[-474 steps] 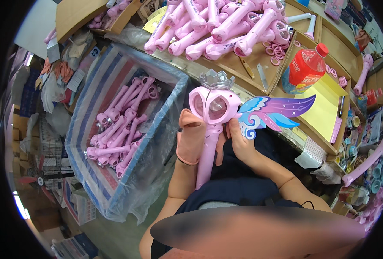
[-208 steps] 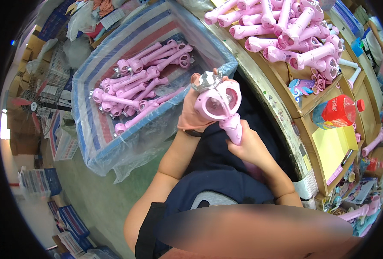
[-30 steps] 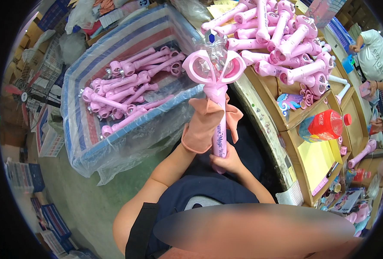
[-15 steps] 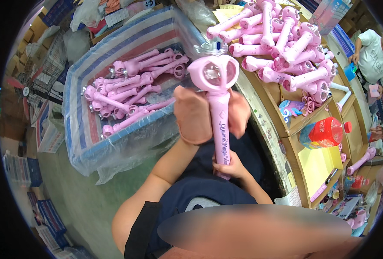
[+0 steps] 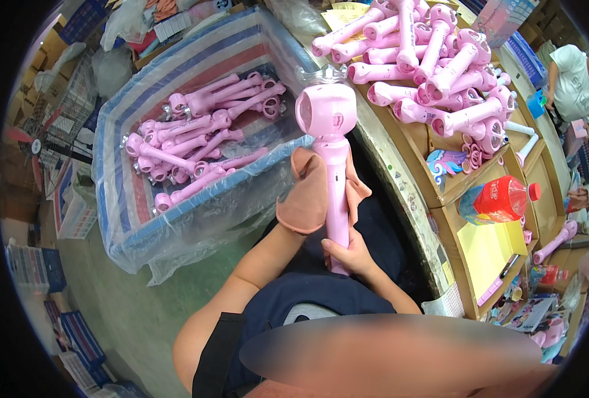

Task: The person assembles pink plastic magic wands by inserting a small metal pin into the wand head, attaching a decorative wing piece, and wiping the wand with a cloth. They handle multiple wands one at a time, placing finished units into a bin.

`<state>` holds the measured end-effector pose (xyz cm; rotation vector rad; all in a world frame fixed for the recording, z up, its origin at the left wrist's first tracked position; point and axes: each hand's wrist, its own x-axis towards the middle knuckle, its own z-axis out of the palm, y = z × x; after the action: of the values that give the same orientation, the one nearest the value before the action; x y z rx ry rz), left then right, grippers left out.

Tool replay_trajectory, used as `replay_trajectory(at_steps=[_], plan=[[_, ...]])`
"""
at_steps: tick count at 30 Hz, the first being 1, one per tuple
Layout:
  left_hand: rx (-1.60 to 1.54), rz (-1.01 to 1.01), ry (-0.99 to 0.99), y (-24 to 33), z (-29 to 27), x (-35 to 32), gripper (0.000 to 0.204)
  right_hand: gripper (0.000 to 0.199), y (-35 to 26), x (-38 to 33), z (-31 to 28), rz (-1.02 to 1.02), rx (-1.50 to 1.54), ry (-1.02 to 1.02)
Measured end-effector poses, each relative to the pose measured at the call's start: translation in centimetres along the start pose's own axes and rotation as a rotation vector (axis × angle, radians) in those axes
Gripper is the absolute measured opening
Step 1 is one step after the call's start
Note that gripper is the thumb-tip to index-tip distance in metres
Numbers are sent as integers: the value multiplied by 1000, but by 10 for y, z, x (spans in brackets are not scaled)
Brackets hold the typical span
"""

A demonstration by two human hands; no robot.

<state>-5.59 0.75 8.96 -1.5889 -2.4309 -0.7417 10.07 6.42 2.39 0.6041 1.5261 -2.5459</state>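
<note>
Right grip clasps the wand, long axis near-to-far, crown pointing far; cloth hides left grip's state.

A head-worn fisheye looks down on the nearby hands.

Left of the left grip: wands in a bin. Ahead-right of that grip: more wands on a bench.
</note>
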Motion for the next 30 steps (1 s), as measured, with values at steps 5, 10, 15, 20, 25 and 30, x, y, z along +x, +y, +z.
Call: replay_trajectory(at_steps=[5, 10, 15, 20, 25, 30], plan=[[764, 334, -133, 4, -20, 11, 17, 33, -31, 10, -18, -521, -535, 170], [1063, 537, -161, 19, -15, 12, 19, 54, -114, 45, -29, -1042, -471, 541], [855, 574, 96, 23, -12, 18, 13, 68, -159, 60, -16, -867, -576, 372], [1146, 255, -84, 65, -34, 19, 23, 63, -157, 63, -26, -849, -517, 287], [599, -78, -8, 76, -32, 14, 27, 61, -141, 73, -29, -865, -49, 8], [-928, -292, 251, -16, 2, -4, 28, 37, -130, 57, -45, -757, -401, 197]])
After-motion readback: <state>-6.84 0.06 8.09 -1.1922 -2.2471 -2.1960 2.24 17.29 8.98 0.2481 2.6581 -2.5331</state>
